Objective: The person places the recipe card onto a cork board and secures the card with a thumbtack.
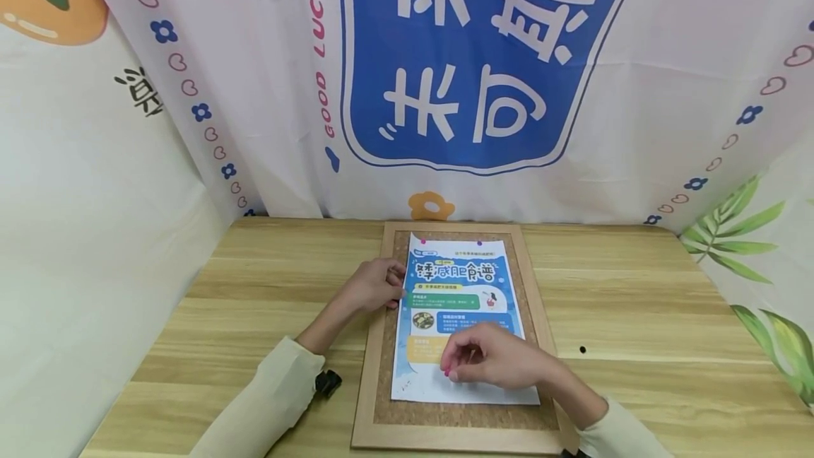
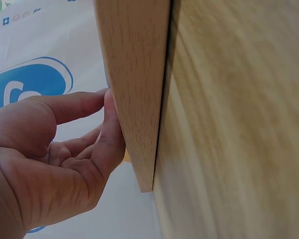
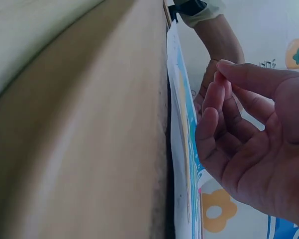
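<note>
A printed poster sheet [image 1: 467,391] in blue, green and yellow lies on a wood-framed cork board [image 1: 445,415]. Two push pins, a pink one [image 1: 422,241] and a purple one [image 1: 480,243], sit along its top edge. My left hand [image 1: 376,284] pinches the sheet's left edge between thumb and finger; in the left wrist view its fingertips meet just past the frame [image 2: 134,89]. Over the lower part of the sheet, my right hand [image 1: 502,357] holds a pink push pin [image 1: 447,373] between thumb and fingers. In the right wrist view the sheet's lower edge [image 3: 179,189] stands slightly off the cork.
The board lies on a wood-grain table [image 1: 286,267], close to its back edge. Behind hangs a printed curtain [image 1: 267,90] with a blue sign. A small black dot [image 1: 582,350] shows on the tabletop right of the board.
</note>
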### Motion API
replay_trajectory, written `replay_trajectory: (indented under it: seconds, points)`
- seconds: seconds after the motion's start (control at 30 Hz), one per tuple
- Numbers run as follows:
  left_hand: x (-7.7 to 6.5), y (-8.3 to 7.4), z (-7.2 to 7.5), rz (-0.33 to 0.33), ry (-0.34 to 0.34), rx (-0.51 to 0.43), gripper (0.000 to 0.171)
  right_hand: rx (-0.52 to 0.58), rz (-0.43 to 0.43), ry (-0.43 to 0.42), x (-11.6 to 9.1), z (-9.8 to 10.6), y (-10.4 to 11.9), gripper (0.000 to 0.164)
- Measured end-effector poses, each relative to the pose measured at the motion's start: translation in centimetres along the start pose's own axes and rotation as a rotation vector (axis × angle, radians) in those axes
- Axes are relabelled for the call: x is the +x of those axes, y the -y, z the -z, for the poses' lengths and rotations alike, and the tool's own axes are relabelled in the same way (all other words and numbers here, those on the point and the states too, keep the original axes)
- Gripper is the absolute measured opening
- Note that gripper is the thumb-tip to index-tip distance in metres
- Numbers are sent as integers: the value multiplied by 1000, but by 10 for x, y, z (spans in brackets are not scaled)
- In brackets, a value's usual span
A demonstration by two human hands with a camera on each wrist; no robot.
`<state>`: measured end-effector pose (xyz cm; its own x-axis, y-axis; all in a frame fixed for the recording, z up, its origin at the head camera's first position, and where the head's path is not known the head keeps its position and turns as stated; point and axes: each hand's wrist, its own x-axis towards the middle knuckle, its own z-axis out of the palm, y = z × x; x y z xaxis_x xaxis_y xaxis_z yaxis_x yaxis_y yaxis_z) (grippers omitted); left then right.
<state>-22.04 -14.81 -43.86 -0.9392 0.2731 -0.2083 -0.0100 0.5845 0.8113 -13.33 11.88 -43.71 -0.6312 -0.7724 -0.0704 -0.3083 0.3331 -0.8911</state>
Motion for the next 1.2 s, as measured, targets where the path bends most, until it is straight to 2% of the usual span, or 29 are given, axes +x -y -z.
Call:
replay_trajectory:
  seconds: [0.33, 0.67, 0.83, 1.2]
  points:
    - [0, 0, 3, -2, 1, -6, 32, -27, -19, 73, 15, -1, 5, 4]
    - [2, 2, 3, 4, 6, -11, 33, -82, 7, 145, 35, -4, 7, 5]
    - [0, 0, 2, 11, 3, -11, 34, -92, 40, 160, 42, -5, 8, 4]
    - [0, -1, 2, -4, 4, -2, 34, -85, 35, 199, 50, -12, 12, 5]
